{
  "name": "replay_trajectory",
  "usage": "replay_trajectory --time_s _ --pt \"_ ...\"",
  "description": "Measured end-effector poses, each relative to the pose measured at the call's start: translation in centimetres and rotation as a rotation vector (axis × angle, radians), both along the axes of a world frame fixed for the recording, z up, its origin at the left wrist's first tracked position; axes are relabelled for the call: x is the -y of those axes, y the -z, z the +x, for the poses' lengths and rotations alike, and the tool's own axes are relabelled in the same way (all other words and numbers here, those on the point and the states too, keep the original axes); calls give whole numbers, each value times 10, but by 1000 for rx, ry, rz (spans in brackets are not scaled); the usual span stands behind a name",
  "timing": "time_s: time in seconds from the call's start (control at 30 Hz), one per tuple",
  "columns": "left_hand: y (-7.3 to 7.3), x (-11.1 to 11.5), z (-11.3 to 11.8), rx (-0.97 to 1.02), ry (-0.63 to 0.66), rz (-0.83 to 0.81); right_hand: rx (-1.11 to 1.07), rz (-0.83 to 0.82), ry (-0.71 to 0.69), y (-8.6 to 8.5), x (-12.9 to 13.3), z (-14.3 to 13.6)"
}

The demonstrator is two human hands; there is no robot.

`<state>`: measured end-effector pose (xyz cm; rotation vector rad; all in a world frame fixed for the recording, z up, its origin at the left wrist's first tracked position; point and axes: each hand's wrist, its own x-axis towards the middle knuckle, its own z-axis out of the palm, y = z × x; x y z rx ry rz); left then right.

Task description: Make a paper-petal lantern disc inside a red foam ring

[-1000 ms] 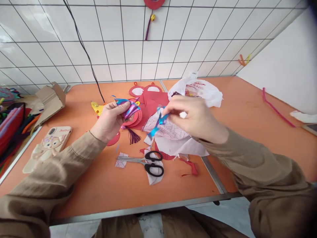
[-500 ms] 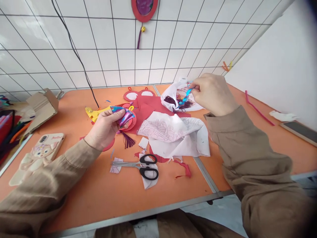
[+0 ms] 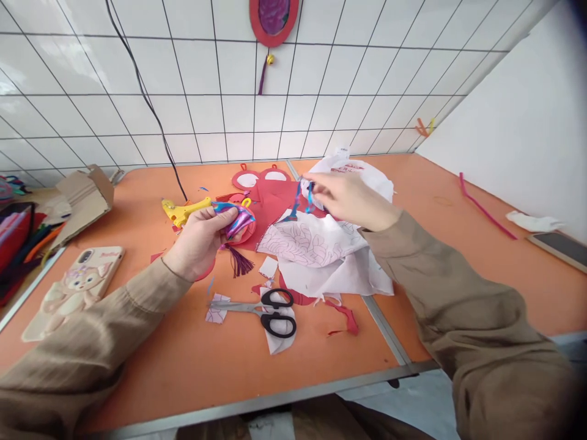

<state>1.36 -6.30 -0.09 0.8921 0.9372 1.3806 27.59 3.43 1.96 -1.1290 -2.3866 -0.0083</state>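
Note:
My left hand pinches a shiny blue-and-purple piece of fabric, thumb on top. Close behind it are a red round piece with a yellow loop and a dark purple tassel. My right hand is raised over the middle of the table, its fingertips closed on a shiny blue ribbon that dangles in strips. Beneath the ribbon lies white cloth with printed leaf outlines. A white plastic bag rests behind my right hand, its contents now mostly covered by the hand.
Black-handled scissors lie on fabric scraps in front. A yellow glue gun is at the left, near a phone in a cartoon case and a cardboard box. Red felt spreads behind. A pink pipe cleaner lies right.
My right hand has moved left, away from the bag's opening, bringing the blue ribbon over the printed cloth. My left hand keeps its hold on the shiny fabric. The view has shifted slightly.

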Motion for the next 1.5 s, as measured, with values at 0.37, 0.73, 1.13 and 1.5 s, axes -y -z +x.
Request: replay_trajectory --time_s 0.37,0.73,1.13,1.5 --pt "21 -1 4 42 24 -60 -399 -645 -366 17 57 -57" --pt "19 4 4 107 145 -78 -738 -715 -188 23 50 -92" --pt "31 -3 -1 143 -33 -139 -700 -656 -248 44 52 -91" --pt "27 -4 2 -56 -75 -70 -587 -548 -216 41 50 -91"
